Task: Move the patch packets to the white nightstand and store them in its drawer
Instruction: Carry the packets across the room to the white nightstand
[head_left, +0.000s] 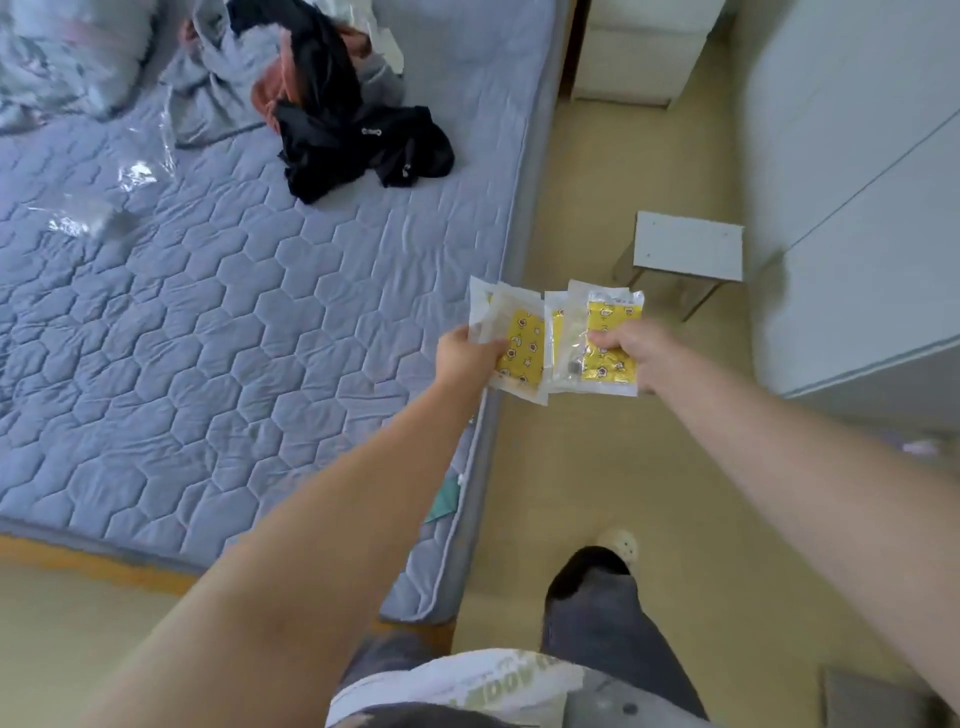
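Both my hands hold clear packets with yellow patterned patches, out in front of me over the bed's right edge. My left hand (465, 358) grips a small stack of patch packets (514, 338) by its lower left corner. My right hand (631, 348) pinches another stack of packets (608, 332) from the right. The two stacks overlap in the middle. The white nightstand (639, 47) stands at the top, beyond the bed's far corner, with its drawers shut.
A blue quilted mattress (234, 312) fills the left, with a pile of black and grey clothes (332, 104) and clear plastic wrap on it. A small white stool (685, 254) stands in the aisle. A white wardrobe (857, 208) lines the right.
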